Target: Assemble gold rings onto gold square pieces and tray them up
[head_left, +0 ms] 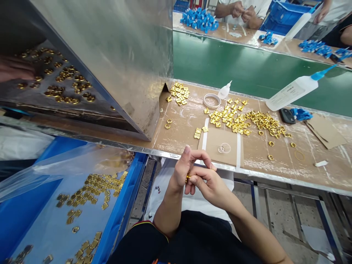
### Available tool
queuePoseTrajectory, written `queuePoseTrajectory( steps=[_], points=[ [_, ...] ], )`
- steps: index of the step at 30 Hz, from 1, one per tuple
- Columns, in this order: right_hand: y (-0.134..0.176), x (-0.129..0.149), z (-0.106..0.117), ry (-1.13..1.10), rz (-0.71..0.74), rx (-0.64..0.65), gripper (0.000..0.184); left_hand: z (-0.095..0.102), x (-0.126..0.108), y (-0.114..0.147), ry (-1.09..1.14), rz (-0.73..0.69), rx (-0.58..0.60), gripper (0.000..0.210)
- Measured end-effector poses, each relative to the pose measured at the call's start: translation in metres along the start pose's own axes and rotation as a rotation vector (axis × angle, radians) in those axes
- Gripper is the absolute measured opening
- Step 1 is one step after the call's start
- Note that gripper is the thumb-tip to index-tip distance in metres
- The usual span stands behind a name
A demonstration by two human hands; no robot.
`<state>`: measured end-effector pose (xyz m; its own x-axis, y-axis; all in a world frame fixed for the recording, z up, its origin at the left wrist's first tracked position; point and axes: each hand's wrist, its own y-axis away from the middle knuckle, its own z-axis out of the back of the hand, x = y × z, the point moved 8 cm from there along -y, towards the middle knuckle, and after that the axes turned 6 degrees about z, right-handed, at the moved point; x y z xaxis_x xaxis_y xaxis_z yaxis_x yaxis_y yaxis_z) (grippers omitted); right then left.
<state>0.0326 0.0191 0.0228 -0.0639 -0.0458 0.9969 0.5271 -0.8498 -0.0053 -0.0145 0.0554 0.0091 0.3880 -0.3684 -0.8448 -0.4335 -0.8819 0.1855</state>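
Observation:
My left hand (pixel 182 167) and my right hand (pixel 210 183) meet just in front of the table's near edge. Between them shows a small shiny gold metal piece (pixel 188 177), mostly covered by fingers. My right thumb and fingers pinch it against my left palm. The left fingers curl around behind it, with the left thumb pointing up. Beyond the hands, a cardboard sheet (pixel 214 141) with white tape strips bears a clear ring (pixel 226 147). Past it are a pile of square gold pieces (pixel 229 115) and a heap of gold rings (pixel 268 123).
A metal-sided box (pixel 132 66) stands at left. Below it, a blue crate (pixel 110 220) holds gold pieces. A small white dropper bottle (pixel 224 91), a tape roll (pixel 212 100) and a large leaning bottle (pixel 293 91) edge a green belt (pixel 220 55). Other people's hands (pixel 242 13) work beyond.

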Motion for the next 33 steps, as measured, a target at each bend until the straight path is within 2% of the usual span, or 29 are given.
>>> queuePoseTrajectory(
  steps=[28, 33],
  points=[
    [0.001, 0.004, -0.003, 0.024, 0.015, -0.014, 0.053, 0.004, -0.004, 0.001, 0.031, -0.072, 0.031, 0.082],
    [0.000, 0.000, -0.001, -0.033, 0.006, -0.052, 0.048, 0.010, -0.003, -0.007, 0.179, -0.039, -0.030, 0.074]
  ],
)
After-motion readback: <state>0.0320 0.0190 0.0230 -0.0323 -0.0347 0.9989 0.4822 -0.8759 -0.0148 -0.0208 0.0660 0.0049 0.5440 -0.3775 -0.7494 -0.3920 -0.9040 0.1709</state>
